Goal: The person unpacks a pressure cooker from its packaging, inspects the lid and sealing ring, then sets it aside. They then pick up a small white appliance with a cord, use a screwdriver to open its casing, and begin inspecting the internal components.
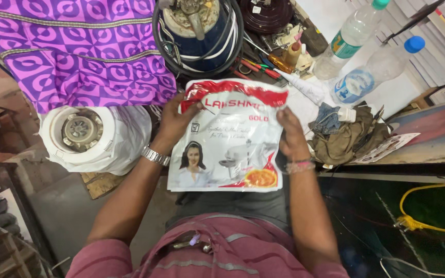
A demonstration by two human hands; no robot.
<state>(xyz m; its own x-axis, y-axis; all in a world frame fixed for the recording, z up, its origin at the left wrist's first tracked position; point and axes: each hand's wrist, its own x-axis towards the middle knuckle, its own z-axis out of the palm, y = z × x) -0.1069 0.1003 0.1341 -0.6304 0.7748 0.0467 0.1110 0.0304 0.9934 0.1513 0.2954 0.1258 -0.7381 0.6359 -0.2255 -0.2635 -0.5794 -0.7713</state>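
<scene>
Glossy white-and-red printed plastic packet [230, 139], held over the lap before the cluttered tabletop [428, 128]; top corners are pinched by left hand [173, 121] and right hand [290, 131]; an even, taut grip is advised.

A purple patterned cloth [73, 49] lies at upper left. Below it sits a white mixer base [81, 131]. Two plastic bottles [354, 33] [374, 69] lie at upper right — beside a crumpled rag [346, 136]. A yellow cable [428, 208] runs at lower right.
</scene>
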